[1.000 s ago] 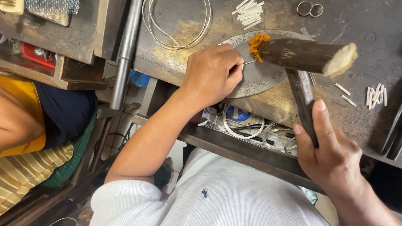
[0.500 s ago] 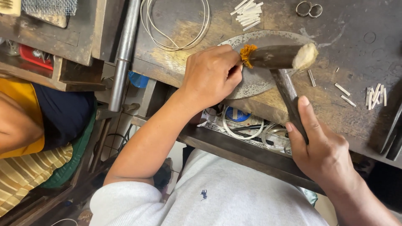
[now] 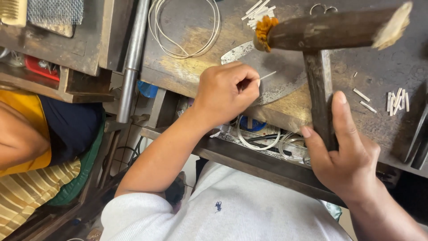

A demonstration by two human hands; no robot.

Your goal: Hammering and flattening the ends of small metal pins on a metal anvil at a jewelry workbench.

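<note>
The right hand [image 3: 345,156] has its grip closed around the dark wooden handle of a mallet [image 3: 320,96], thumb laid up along the shaft, fingers wrapped behind. The mallet's long wooden head [image 3: 327,30] hangs raised above the counter [image 3: 191,73], one end frayed pale, the other ringed with orange fibre. The left hand [image 3: 227,91] pinches a thin silver wire piece [image 3: 267,75] between thumb and fingertips, its free end lying over a round metal plate [image 3: 278,73] set on the counter, below the mallet head. Short cut silver strips [image 3: 397,100] lie scattered to the right of the handle, more [image 3: 257,11] near the top edge. A coil of white wire [image 3: 185,27] rests further left. Another person's arm in a yellow sleeve [image 3: 20,134] shows at the far left.
</note>
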